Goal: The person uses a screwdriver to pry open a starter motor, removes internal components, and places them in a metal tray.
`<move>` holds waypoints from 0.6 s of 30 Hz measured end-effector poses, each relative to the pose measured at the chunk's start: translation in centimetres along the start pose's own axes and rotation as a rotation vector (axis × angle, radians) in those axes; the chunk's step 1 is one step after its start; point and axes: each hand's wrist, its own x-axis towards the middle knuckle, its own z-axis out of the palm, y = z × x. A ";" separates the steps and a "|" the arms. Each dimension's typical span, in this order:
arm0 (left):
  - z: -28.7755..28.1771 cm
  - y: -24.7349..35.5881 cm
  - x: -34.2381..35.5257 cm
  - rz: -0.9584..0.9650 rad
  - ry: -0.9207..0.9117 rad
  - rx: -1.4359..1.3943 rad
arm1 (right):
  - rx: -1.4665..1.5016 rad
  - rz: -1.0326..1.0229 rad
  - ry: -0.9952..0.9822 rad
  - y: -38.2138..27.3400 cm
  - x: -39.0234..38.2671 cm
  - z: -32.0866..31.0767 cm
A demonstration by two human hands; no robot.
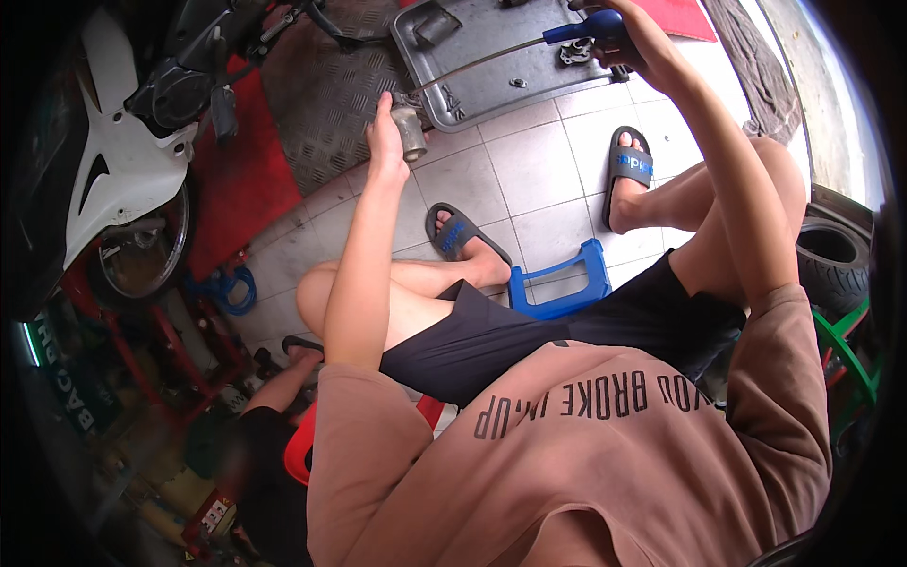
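Note:
My left hand (385,142) is closed around a dull metal cylinder-shaped part (409,134), held up beside the near left corner of the grey metal tray (477,121). In my right hand (647,47), over the tray's right end, is a blue-handled tool (576,30) with a long thin metal rod (482,63). The rod slants down to the left, and its tip reaches the top of the metal part; whether it touches or enters the part I cannot tell. Small metal parts (574,54) lie in the tray below the tool.
A blue plastic stool (597,274) stands between my legs on the tiled floor. To the left are a white-panelled motorcycle (132,180), a red mat (250,180) and a coiled blue hose (231,288). Tyres (831,250) lie at right. Another person's leg (283,383) shows behind my left side.

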 end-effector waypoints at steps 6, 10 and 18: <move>0.5 -1.8 0.9 -0.021 0.020 0.029 | -0.328 -0.060 -0.080 2.4 1.8 -2.2; 0.9 -2.9 1.2 -0.008 0.035 0.085 | 0.298 -0.088 -0.273 5.1 2.6 -2.8; 0.5 -3.9 2.4 -0.021 0.065 0.145 | -0.295 -0.366 -0.207 10.1 3.2 -5.4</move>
